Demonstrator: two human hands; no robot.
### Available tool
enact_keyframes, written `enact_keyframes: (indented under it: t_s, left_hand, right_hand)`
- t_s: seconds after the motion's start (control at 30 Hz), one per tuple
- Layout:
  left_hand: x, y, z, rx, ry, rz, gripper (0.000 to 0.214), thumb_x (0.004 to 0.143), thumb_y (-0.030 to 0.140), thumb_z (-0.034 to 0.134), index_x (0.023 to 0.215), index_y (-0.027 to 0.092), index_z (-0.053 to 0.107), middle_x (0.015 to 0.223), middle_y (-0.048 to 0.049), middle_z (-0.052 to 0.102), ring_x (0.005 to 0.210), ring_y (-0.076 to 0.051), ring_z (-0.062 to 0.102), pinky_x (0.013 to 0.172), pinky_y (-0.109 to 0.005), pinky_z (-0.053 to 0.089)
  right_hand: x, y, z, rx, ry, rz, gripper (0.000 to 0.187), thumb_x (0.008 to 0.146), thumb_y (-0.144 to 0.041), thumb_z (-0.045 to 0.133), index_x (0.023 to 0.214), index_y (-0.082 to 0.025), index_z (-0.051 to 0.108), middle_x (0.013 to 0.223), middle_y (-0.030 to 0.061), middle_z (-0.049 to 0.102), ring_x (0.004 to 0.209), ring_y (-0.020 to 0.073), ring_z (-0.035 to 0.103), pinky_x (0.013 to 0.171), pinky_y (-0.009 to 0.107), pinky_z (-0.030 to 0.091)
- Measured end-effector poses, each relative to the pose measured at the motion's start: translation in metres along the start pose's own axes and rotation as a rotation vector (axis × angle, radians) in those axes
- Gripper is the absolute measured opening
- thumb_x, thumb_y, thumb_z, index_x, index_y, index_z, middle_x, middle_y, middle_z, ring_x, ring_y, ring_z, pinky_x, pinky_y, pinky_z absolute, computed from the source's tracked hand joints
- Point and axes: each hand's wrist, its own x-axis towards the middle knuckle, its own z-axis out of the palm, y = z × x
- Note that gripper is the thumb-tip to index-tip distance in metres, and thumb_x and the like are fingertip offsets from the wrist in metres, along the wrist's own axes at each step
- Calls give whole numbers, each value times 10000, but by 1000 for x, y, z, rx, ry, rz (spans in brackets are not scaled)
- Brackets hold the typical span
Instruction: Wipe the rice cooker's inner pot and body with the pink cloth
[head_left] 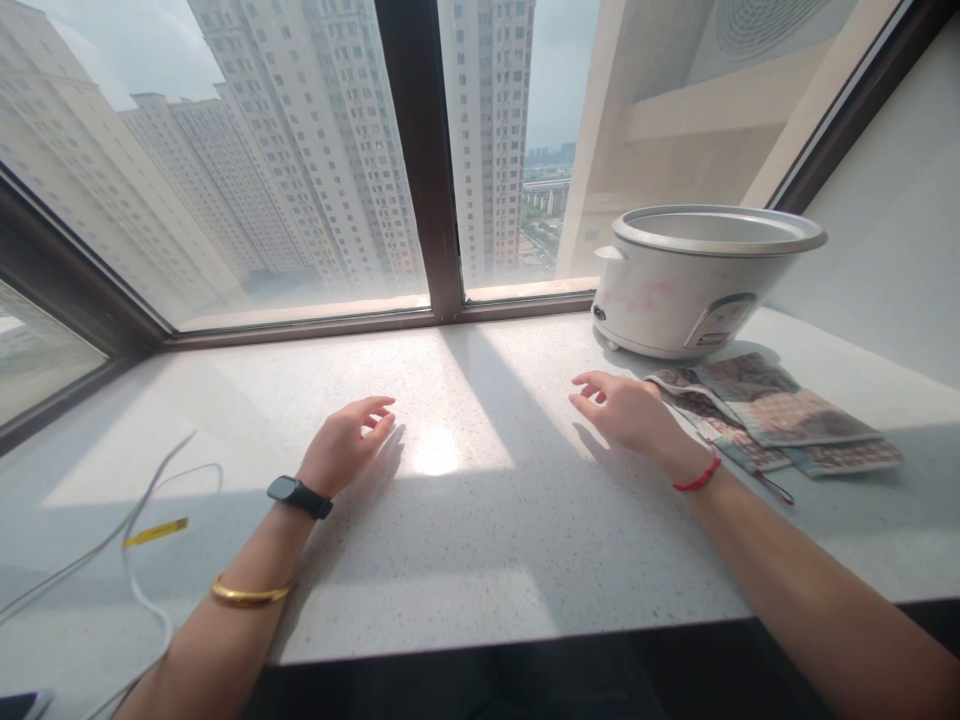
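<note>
Over the white speckled sill (450, 560), my left hand (349, 440) holds nothing, its fingers slightly curved and apart. A black watch band and a gold bangle circle that wrist and forearm. My right hand (626, 408) is also empty with loosely parted fingers, just left of some folded patterned cloths (795, 405). A red cord bracelet is on its wrist. Behind the cloths stands a white rice cooker (675, 295) without a lid, its switch panel facing me. Part of the cloths' left edge lies behind my right hand.
A white cable (139, 580) with a yellow tag (156, 532) curls along the left side. A dark-cornered object (26, 705) shows at the lower left edge. Window frames (427, 160) bound the back of the sill, and a white wall (892, 230) stands at right.
</note>
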Motion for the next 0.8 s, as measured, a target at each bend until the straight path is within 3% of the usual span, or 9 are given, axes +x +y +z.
enact_keyframes:
  t_s: [0.33,0.8]
  left_hand:
    - [0,3,-2,-6,-6,-25,398,907,426,525,1130,148,701,1022,-115,758,837,-231,719,716,-363,575]
    - [0,2,-2,15,-9,13,369,908,424,528,1103,168,709,1007,-108,768,810,-223,725,702,-345,583]
  right_hand:
    - [0,1,1,-14,-50,23,352,869,-448,532,1102,-261,717,933,22,758,908,238,692,954,476,407]
    - [0,2,0,9,-18,3,350,869,-452,529,1096,-263,717,930,37,763,880,241,690,946,466,409]
